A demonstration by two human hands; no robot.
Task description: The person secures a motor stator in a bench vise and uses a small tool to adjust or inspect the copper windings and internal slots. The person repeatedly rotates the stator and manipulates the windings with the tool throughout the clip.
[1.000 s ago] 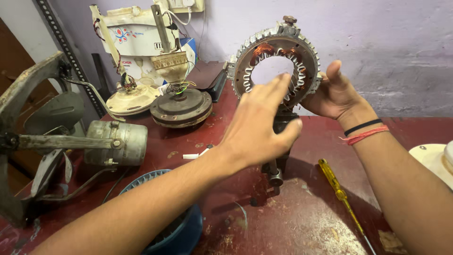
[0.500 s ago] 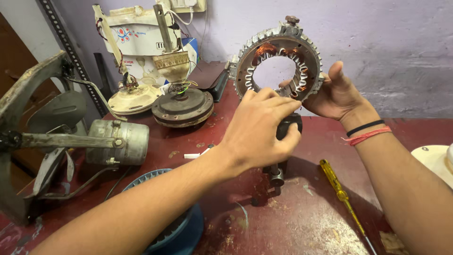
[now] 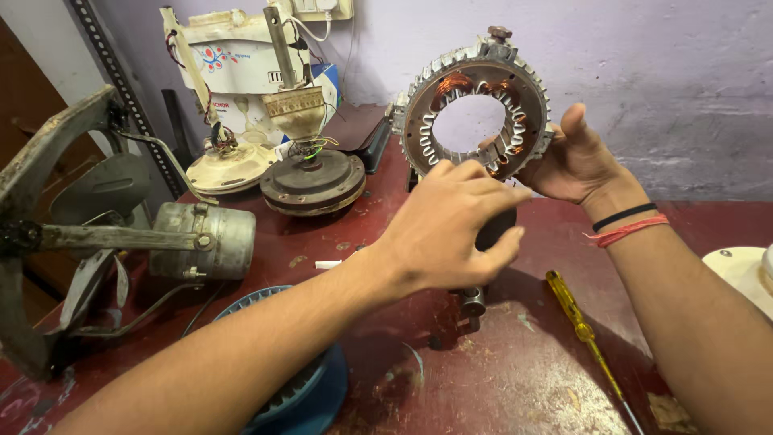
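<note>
The right hand (image 3: 576, 165) cups the ribbed metal stator ring (image 3: 475, 105) with copper windings; just below it, the left hand (image 3: 451, 229) curls around a dark rounded part (image 3: 495, 229) on the scuffed red bench (image 3: 499, 379).

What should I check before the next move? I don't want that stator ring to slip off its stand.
1. Right hand supports the stator at its rim: ok.
2. Left hand grips the dark stand below the stator: ok.
3. Stator upright: ok.
4. Clamping of stator to stand: cannot tell, hidden by the hands.
5. Screwdriver lies apart from the stand: ok.
</note>
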